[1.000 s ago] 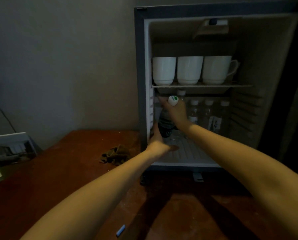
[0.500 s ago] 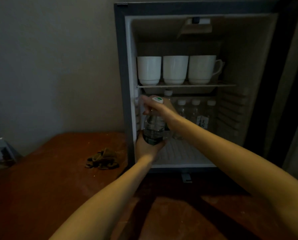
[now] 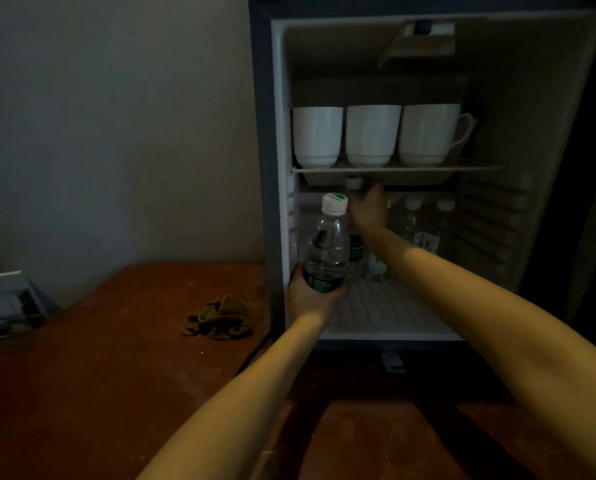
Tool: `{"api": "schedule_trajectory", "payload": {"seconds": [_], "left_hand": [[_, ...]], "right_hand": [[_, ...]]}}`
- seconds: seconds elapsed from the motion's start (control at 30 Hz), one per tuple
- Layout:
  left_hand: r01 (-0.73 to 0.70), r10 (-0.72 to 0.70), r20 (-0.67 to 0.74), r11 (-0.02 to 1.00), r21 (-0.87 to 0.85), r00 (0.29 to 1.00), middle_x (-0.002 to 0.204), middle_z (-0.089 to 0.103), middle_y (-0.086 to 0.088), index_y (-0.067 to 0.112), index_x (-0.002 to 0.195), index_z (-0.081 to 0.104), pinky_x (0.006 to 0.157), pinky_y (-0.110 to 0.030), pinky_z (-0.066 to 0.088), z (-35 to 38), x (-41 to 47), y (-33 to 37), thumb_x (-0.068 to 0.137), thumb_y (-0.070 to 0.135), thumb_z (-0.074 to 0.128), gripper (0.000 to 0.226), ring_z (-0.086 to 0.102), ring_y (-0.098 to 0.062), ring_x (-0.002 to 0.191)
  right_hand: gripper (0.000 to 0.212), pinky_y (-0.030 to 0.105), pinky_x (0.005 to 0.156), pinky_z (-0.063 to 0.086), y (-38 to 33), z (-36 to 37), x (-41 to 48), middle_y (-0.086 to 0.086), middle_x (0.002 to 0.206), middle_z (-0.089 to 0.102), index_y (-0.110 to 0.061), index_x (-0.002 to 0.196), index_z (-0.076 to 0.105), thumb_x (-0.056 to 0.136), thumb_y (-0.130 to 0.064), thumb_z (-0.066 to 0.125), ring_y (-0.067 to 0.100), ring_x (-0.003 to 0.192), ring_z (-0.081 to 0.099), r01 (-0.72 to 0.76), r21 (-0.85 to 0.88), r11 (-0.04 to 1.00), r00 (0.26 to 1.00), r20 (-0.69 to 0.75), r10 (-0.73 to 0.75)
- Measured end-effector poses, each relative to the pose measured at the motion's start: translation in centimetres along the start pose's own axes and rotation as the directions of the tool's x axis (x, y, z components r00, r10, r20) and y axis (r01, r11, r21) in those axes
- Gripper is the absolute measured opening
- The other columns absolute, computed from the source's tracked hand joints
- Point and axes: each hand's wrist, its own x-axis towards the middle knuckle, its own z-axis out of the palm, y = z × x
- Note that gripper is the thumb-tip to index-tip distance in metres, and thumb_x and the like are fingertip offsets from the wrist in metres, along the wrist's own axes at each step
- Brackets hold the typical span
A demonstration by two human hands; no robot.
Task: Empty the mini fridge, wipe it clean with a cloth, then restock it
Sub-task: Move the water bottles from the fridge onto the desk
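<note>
1. Head view: left hand (image 3: 308, 301) clamps bottle (image 3: 326, 247) base at mini fridge (image 3: 276, 161) left front edge.
2. Bottle axis vertical, cap up.
3. Inside mini fridge, below shelf (image 3: 410, 170): right hand (image 3: 369, 211); grip unclear.

Dim light where you're working. Left of your left hand (image 3: 310, 299) a plain pale wall (image 3: 116, 133) rises behind a red-brown table (image 3: 99, 393) (scuffed, flecked with pale specks). Far left of that hand sits a grey boxy thing (image 3: 9, 306), too dark to identify.
</note>
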Motion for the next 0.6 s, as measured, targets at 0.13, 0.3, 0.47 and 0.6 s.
{"api": "schedule_trajectory", "payload": {"seconds": [0.13,0.3,0.47,0.6], "left_hand": [[-0.021,0.021,0.002,1.000,-0.007,1.000,0.131,0.058,-0.002,0.019,0.130,0.051,0.100,-0.031,0.043,0.0,0.0,-0.2,0.069,0.021,0.086,0.071,0.053,-0.019,0.121],[-0.029,0.029,0.004,0.999,0.031,1.000,0.128,0.059,0.002,0.023,0.125,0.053,0.098,-0.031,0.043,0.0,0.0,-0.3,0.070,0.023,0.084,0.064,0.054,-0.017,0.119],[0.005,-0.005,-0.003,1.000,0.014,1.000,0.124,0.062,0.000,0.022,0.123,0.055,0.093,-0.030,0.047,-0.2,-0.1,-0.3,0.069,0.018,0.084,0.061,0.057,-0.018,0.115],[0.024,-0.024,0.004,1.000,0.016,1.000,0.124,0.062,0.000,0.021,0.124,0.055,0.089,-0.027,0.046,-0.2,-0.3,0.1,0.068,0.019,0.086,0.064,0.057,-0.018,0.115]], "right_hand": [[0.055,0.040,0.102,0.044,-0.6,1.5,0.5,0.016,0.126,0.057,-0.005,0.134,0.039,0.088,-0.022,0.065,0.029,0.115,0.055,-0.079,0.147,0.986,0.997,0.010,0.078],[0.011,0.023,0.079,0.042,1.2,0.9,-1.3,0.010,0.104,0.067,-0.011,0.100,0.062,0.091,-0.017,0.063,0.017,0.092,0.060,0.075,-0.025,0.997,0.984,0.162,-0.070],[0.003,0.019,0.073,0.052,1.8,-1.7,-3.7,-0.012,0.083,0.067,-0.024,0.089,0.065,0.090,-0.026,0.066,-0.002,0.080,0.063,0.131,0.099,0.986,0.986,0.095,-0.141],[0.024,0.046,0.080,0.057,0.4,-3.9,-3.4,0.005,0.078,0.073,-0.018,0.075,0.069,0.088,-0.037,0.063,0.017,0.077,0.071,0.078,0.016,0.997,0.987,0.141,-0.080]]}}
